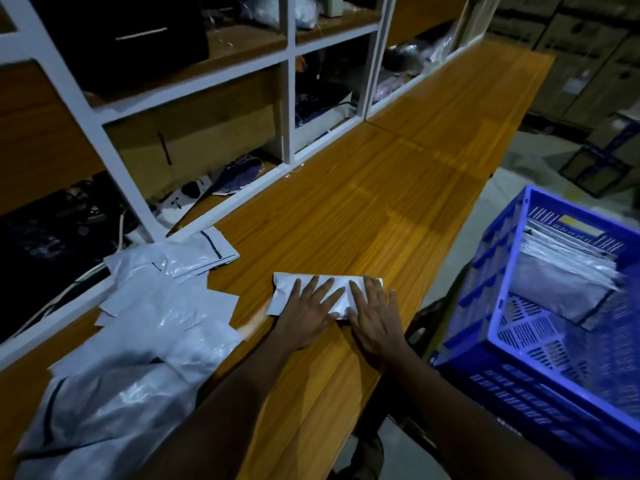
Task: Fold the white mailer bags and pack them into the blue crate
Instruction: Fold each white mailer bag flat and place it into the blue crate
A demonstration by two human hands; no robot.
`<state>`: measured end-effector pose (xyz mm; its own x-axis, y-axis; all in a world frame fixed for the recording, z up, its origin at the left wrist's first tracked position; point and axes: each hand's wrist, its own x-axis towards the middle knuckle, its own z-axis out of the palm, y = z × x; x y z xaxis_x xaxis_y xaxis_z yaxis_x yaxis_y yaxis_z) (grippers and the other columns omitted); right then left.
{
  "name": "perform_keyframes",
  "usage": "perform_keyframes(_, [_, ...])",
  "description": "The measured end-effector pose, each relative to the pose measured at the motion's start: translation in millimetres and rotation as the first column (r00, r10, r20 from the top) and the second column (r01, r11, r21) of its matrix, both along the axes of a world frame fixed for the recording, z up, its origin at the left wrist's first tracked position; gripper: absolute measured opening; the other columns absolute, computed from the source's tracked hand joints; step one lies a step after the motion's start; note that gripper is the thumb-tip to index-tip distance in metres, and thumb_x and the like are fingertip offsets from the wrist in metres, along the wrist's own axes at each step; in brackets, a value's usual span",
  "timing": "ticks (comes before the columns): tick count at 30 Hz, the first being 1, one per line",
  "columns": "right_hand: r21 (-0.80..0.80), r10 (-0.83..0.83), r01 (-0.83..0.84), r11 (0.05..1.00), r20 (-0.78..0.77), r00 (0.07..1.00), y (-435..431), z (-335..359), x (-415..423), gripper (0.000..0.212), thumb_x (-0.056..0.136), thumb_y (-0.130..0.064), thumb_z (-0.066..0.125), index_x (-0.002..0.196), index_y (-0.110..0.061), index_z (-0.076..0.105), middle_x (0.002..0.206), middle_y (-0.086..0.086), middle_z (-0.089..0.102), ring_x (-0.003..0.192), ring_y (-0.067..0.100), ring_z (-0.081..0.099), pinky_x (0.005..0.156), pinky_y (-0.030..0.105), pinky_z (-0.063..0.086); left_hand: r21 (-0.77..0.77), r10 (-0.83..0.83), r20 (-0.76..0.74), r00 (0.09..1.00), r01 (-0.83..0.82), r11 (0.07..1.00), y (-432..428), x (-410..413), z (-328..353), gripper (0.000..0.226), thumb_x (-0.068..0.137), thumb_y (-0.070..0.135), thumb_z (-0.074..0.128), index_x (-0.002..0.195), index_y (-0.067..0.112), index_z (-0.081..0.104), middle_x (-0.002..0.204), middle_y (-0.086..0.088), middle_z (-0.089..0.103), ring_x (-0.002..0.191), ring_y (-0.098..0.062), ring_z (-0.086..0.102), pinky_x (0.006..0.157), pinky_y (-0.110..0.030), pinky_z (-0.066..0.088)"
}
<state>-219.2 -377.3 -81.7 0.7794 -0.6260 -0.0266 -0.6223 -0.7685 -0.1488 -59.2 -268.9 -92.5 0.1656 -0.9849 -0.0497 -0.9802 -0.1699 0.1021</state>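
**Ana:** Where is the small folded white plastic mailer bag (284,292)?

**Ben:** It lies flat on the long brown wooden surface (381,188), right in front of the person.

**Ana:** What are the 2 hands doing?

**Ben:** The left hand (308,317) and the right hand (375,320) lie side by side on top of it. The fingers are straight and spread, pressing down. Neither grip curls around the bag; both are flat and released.

**Ana:** Are there more bags?

**Ben:** Yes. A messy pile of unfolded white plastic mailer bags (149,323) lies on the surface to the left, near the folded one.

**Ana:** And the blue plastic crate (485,271)?

**Ben:** It is on the right, past the edge of the surface. Inside it, a stack of folded white bags (561,271) leans at the far end.

**Ana:** What is behind?

**Ben:** A white-framed shelf (291,98) with dark things in it.
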Motion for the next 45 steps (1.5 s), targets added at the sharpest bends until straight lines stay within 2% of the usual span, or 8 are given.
perform_keyframes(8, [-0.03, 0.028, -0.03, 0.999, -0.06, 0.998, -22.3, -10.3, 20.6, 0.073, 0.103, -0.053, 0.003, 0.153, -0.009, 0.032, 0.157, 0.024, 0.031, 0.145, 0.043, 0.028, 0.114, 0.063, 0.023, -0.024, 0.016, 0.028, 0.999, -0.016, 1.0, -20.0, 27.4, -12.1, 0.057, 0.1, 0.048, 0.031, 0.151, 0.022, 0.035, 0.149, -0.016, 0.049, 0.135, -0.037, 0.047, 0.109, -0.056, 0.04])
perform_keyframes(14, [-0.083, -0.064, 0.055, 0.995, -0.099, 0.993, -47.4, -6.7, 28.7, 0.074, 0.1, -0.053, 0.008, 0.152, -0.008, 0.035, 0.157, 0.023, 0.031, 0.145, 0.042, 0.026, 0.116, 0.063, 0.017, 0.142, 0.272, 0.101, 0.957, -0.284, 0.948, -15.6, 57.7, 4.2, 0.088, 0.083, 0.061, -0.018, 0.16, 0.025, 0.008, 0.167, -0.011, 0.008, 0.153, -0.033, 0.006, 0.121, -0.055, 0.003])
perform_keyframes(17, [-0.101, -0.077, 0.071, 0.992, -0.053, 0.996, -44.9, -1.6, 40.7, 0.066, 0.101, -0.045, 0.015, 0.148, -0.006, 0.042, 0.154, 0.024, 0.036, 0.142, 0.045, 0.031, 0.113, 0.063, 0.021, 0.079, 0.253, 0.138, 0.958, -0.265, 0.961, -23.0, 54.4, 11.4, 0.08, 0.093, 0.055, -0.002, 0.156, 0.017, 0.03, 0.163, -0.014, 0.025, 0.15, -0.034, 0.02, 0.119, -0.059, 0.012])
perform_keyframes(21, [-0.088, 0.087, -0.081, 0.993, 0.067, 0.994, -23.2, -7.6, 60.0, 0.054, 0.105, -0.035, 0.023, 0.142, -0.002, 0.044, 0.15, 0.025, 0.04, 0.141, 0.046, 0.033, 0.111, 0.065, 0.027, 0.051, 0.129, 0.123, 0.984, -0.136, 0.989, -41.3, 36.2, -2.0, 0.059, 0.1, 0.044, 0.028, 0.138, 0.011, 0.058, 0.144, -0.017, 0.053, 0.134, -0.036, 0.049, 0.108, -0.06, 0.037])
perform_keyframes(28, [-0.052, -0.003, 0.007, 0.999, 0.067, 0.998, -33.1, -12.1, 58.2, 0.057, 0.104, -0.036, 0.019, 0.142, -0.004, 0.047, 0.15, 0.022, 0.042, 0.143, 0.041, 0.032, 0.115, 0.059, 0.025, -0.096, 0.21, 0.099, 0.973, -0.201, 0.975, -50.8, 30.1, -11.0, 0.052, 0.102, 0.04, 0.031, 0.135, 0.011, 0.058, 0.14, -0.012, 0.058, 0.131, -0.034, 0.052, 0.106, -0.06, 0.04])
perform_keyframes(35, [-0.062, 0.014, -0.014, 0.998, 0.003, 1.0, -43.5, -18.8, 69.9, 0.055, 0.106, -0.034, 0.02, 0.14, -0.002, 0.049, 0.148, 0.022, 0.046, 0.142, 0.041, 0.035, 0.113, 0.059, 0.028, -0.059, 0.234, 0.077, 0.969, -0.23, 0.971, -75.6, 26.8, -16.9, 0.058, 0.098, 0.042, 0.024, 0.133, 0.014, 0.061, 0.143, -0.008, 0.056, 0.134, -0.031, 0.05, 0.107, -0.058, 0.037])
perform_keyframes(40, [-0.031, -0.012, 0.011, 0.999, -0.034, 0.999, -62.9, -18.8, 84.5, 0.059, 0.105, -0.039, 0.02, 0.144, -0.004, 0.046, 0.151, 0.023, 0.042, 0.142, 0.041, 0.035, 0.112, 0.059, 0.029, -0.07, 0.192, 0.054, 0.98, -0.188, 0.98, -93.1, 47.9, -18.6, 0.054, 0.097, 0.042, 0.031, 0.127, 0.015, 0.068, 0.139, -0.008, 0.06, 0.126, -0.03, 0.058, 0.098, -0.054, 0.049])
perform_keyframes(45, [-0.005, -0.032, 0.032, 0.999, -0.023, 0.999, -60.9, -22.9, 84.1, 0.063, 0.105, -0.042, 0.012, 0.151, -0.007, 0.037, 0.159, 0.018, 0.031, 0.149, 0.036, 0.024, 0.119, 0.055, 0.018, -0.184, 0.256, 0.081, 0.963, -0.238, 0.954, -89.2, 38.2, -28.1, 0.055, 0.102, 0.041, 0.027, 0.139, 0.015, 0.058, 0.148, -0.011, 0.051, 0.138, -0.034, 0.046, 0.108, -0.057, 0.04])
